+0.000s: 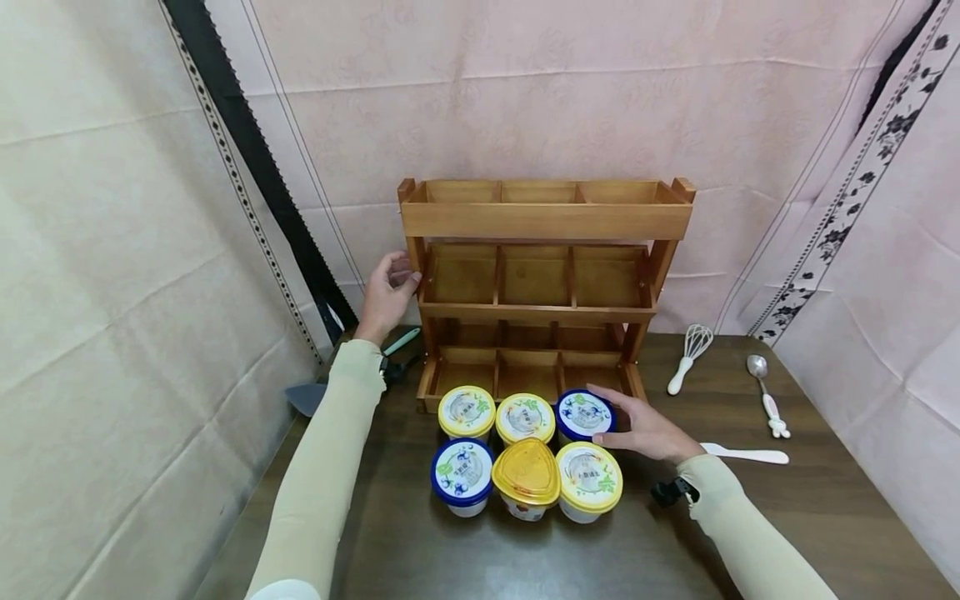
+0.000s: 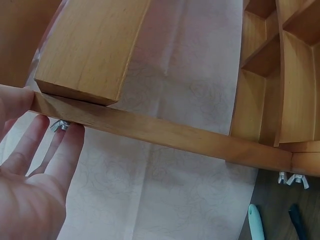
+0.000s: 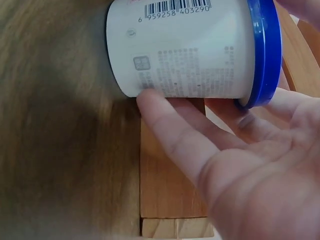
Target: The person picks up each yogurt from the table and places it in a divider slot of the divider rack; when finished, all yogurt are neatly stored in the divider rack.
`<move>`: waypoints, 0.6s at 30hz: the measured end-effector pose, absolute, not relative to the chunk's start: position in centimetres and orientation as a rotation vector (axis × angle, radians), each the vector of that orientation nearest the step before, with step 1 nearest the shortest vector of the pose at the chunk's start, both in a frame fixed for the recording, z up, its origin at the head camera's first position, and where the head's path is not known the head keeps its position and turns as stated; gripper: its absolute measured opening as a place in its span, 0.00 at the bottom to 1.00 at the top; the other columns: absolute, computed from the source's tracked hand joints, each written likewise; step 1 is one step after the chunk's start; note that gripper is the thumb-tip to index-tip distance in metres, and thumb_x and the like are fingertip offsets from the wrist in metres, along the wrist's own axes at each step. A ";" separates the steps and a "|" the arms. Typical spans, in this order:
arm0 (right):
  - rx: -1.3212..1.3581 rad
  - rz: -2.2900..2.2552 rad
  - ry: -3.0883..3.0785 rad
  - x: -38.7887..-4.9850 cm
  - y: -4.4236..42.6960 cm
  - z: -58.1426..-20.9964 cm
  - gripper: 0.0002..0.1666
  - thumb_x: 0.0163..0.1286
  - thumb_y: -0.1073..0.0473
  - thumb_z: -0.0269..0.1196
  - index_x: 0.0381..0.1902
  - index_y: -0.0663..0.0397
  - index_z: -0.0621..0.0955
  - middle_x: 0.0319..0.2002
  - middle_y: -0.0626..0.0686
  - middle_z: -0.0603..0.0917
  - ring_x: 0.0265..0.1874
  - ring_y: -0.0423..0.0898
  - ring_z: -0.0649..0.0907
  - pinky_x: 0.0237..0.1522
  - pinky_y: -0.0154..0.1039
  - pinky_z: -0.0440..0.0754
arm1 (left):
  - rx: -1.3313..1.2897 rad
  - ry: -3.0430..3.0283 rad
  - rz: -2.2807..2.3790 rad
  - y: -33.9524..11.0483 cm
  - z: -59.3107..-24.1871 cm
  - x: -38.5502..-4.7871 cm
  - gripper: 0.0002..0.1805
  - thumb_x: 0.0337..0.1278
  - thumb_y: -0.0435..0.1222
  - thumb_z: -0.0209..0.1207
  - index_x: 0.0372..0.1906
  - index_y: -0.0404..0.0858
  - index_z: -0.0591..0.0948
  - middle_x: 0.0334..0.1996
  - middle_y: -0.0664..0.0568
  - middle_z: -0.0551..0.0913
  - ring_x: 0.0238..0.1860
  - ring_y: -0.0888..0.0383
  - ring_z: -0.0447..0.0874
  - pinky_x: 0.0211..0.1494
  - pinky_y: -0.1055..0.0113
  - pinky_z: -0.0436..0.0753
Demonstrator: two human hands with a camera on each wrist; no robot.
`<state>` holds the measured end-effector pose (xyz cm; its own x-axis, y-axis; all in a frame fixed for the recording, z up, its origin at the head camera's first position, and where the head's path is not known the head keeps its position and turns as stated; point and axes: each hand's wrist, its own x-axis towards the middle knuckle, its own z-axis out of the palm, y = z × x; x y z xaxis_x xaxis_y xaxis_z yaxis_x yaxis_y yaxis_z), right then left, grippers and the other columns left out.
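A three-tier wooden rack (image 1: 547, 221) with divided compartments stands against the cloth backdrop. My left hand (image 1: 388, 296) holds its left side post (image 2: 150, 131), thumb on one side and fingertips on the other beside a wing nut (image 2: 60, 125). In front of the rack, my right hand (image 1: 645, 427) grips a white tub with a blue lid (image 1: 586, 414) at the back right of a two-row group. Its barcode side (image 3: 182, 55) faces the right wrist camera. Beside it are yellow-lidded tubs (image 1: 525, 418), another blue-lidded tub (image 1: 462, 475) and one with a raised yellow lid (image 1: 527, 472).
On the right of the dark table (image 1: 420, 550) lie a white-handled whisk (image 1: 688, 358), a spoon (image 1: 763, 392) and a white spreader (image 1: 746, 454). Left of the rack are a teal handle (image 1: 402, 341) and a grey-blue blade (image 1: 306, 398), partly behind my left arm.
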<state>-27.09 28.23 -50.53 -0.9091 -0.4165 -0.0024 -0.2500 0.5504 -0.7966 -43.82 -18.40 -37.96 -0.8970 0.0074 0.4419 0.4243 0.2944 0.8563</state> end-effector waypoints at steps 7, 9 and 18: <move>-0.566 -1.255 2.636 -27.2 28.3 -50.6 0.56 0.64 0.40 0.75 0.84 0.44 0.63 0.79 0.62 0.69 0.76 0.68 0.68 0.69 0.73 0.73 | -0.395 -2.191 -1.646 -18.5 -38.4 -44.1 0.24 0.76 0.41 0.63 0.71 0.46 0.75 0.66 0.44 0.80 0.67 0.45 0.80 0.70 0.46 0.80; -0.550 -1.254 2.647 -27.2 28.2 -50.6 0.56 0.64 0.39 0.75 0.83 0.43 0.64 0.78 0.61 0.70 0.76 0.68 0.69 0.69 0.73 0.73 | -0.390 -2.192 -1.635 -18.5 -38.3 -44.1 0.24 0.75 0.41 0.63 0.71 0.47 0.75 0.66 0.44 0.80 0.67 0.45 0.81 0.69 0.46 0.80; -0.502 -1.273 2.691 -27.2 28.1 -50.3 0.55 0.62 0.38 0.77 0.82 0.44 0.67 0.76 0.59 0.74 0.72 0.65 0.75 0.68 0.71 0.75 | -0.389 -2.178 -1.658 -18.5 -38.5 -44.1 0.26 0.74 0.42 0.65 0.71 0.48 0.75 0.65 0.46 0.81 0.66 0.46 0.81 0.68 0.46 0.81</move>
